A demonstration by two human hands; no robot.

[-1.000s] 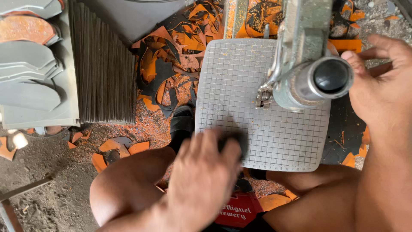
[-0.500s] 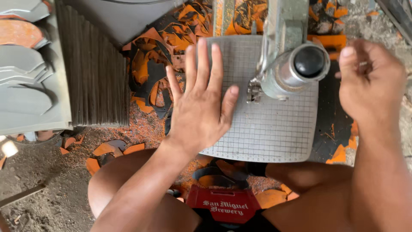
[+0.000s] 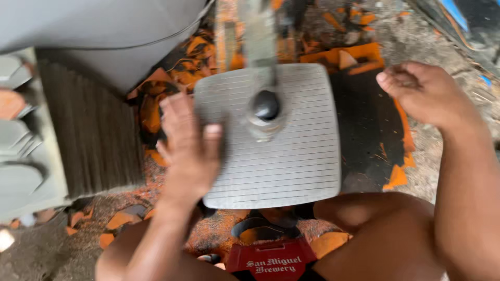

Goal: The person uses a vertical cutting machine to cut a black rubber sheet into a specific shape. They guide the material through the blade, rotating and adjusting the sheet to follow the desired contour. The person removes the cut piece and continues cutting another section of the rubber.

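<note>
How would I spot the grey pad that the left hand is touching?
Find the dark mat among the orange scraps on the ground. On it lies the pad, a rounded grey square under the left hand. Alone here, it bears fine parallel ridges.

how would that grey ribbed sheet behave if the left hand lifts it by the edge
The grey ribbed sheet is thin and lies flat, so it would probably bend or droop. Its ridges likely give the left hand grip. It looks light.
</note>
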